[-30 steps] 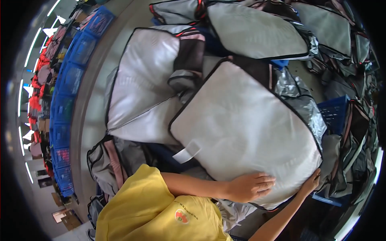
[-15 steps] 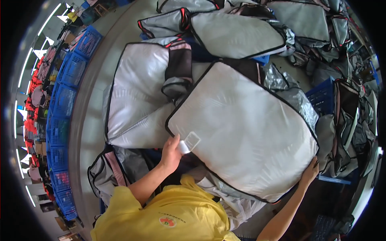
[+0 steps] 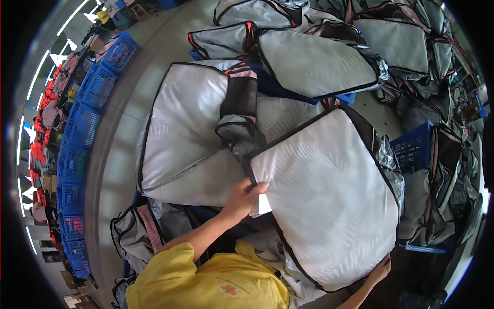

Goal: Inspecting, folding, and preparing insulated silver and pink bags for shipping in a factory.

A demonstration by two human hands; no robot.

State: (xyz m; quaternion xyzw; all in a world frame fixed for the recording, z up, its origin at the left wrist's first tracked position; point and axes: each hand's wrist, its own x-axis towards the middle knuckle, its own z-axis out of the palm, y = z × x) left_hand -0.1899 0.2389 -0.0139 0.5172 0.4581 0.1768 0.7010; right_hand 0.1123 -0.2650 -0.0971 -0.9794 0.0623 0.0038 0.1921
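Observation:
A large silver-grey fabric bag piece (image 3: 329, 195) with black piping is held up in front of me, tilted. My left hand (image 3: 244, 200) pinches its left edge, thumb on the front and fingers partly hidden behind. Just beneath that thumb a white tag (image 3: 262, 205) hangs at the edge. At the lower right corner my right hand (image 3: 380, 270) grips the border, its fingers partly hidden by the fabric. Behind and to the left lies another silver-grey bag piece (image 3: 188, 113) with a dark strip and a bunched grey part beside it.
More black-edged grey bag pieces (image 3: 319, 62) are heaped at the back, some on blue crates. A blue crate (image 3: 414, 147) stands at right with grey bags beside it. Along the left runs a row of blue baskets (image 3: 85, 131). Folded grey bags (image 3: 131, 234) lie by my left arm.
The held piece has shifted and turned, its left edge now farther right and its lower corner lower. My left hand moved right along with it; my right hand moved down and left.

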